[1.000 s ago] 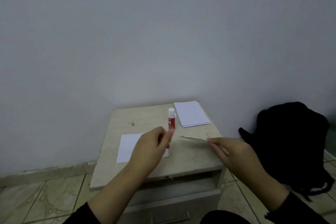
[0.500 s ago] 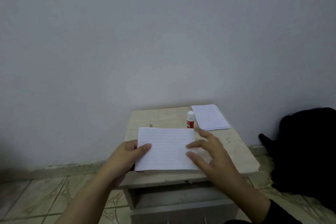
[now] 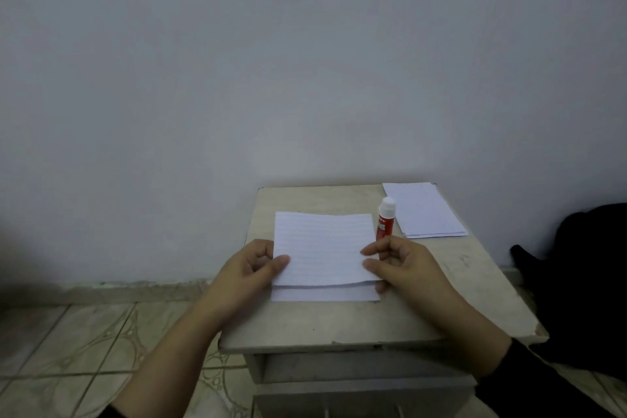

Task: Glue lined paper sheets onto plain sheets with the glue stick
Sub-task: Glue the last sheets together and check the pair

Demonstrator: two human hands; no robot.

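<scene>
A lined paper sheet (image 3: 324, 246) is held just above a plain white sheet (image 3: 325, 293) that lies on the small beige table (image 3: 356, 322). My left hand (image 3: 249, 268) pinches the lined sheet's left edge, thumb on top. My right hand (image 3: 403, 266) pinches its right edge between thumb and forefinger. Only the near strip of the plain sheet shows below the lined one. A red glue stick (image 3: 385, 219) with a white cap stands upright just beyond my right hand. A stack of paper sheets (image 3: 422, 210) lies at the table's far right corner.
The table stands against a grey wall (image 3: 305, 61). A black bag (image 3: 583, 278) sits on the floor to the right. Tiled floor (image 3: 68, 349) spreads to the left. A drawer front (image 3: 359, 400) shows below the table top.
The lined sheet was turned from edge-on to flat and brought over the plain sheet. Both hands went from loose holds to pinching its side edges. The view has shifted left.
</scene>
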